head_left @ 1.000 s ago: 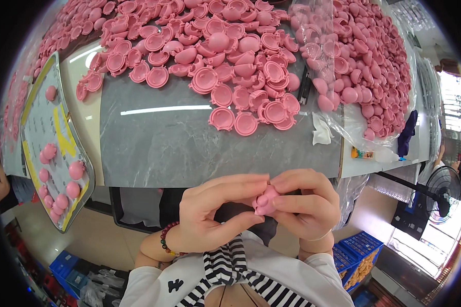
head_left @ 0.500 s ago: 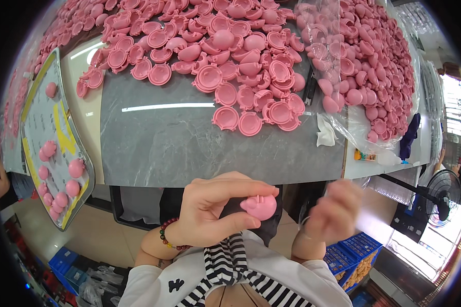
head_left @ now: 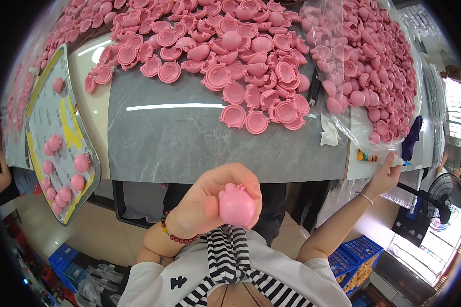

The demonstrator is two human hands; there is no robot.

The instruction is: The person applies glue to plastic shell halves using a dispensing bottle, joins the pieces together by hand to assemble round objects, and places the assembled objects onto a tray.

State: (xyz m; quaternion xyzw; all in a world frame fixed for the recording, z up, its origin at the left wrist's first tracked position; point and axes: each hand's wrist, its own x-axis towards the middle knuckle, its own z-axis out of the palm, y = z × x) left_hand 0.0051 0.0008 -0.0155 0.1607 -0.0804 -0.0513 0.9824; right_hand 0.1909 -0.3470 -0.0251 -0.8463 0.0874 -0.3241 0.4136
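In front of my chest, my left hand (head_left: 215,197) is closed around a round pink plastic ball (head_left: 237,206) with small ear-like bumps on its upper side. Out at the right edge of the table, my right hand (head_left: 385,176) has its fingertips on a small white bottle with a blue tip (head_left: 398,161); most of the bottle is covered by the fingers. Loose pink half shells (head_left: 256,122) lie heaped across the grey tabletop (head_left: 164,146), several of them open side up.
A yellow-edged tray (head_left: 69,66) with several pink balls stands at the left. Clear bags (head_left: 351,128) of pink shells fill the right back. Near them are a crumpled white tissue (head_left: 329,130), a dark blade-like tool (head_left: 315,89) and a black fan (head_left: 444,197).
My right hand has gone from beside the ball out to the bottle at the right. My left hand has turned the pink ball and shifted it a little to the left.
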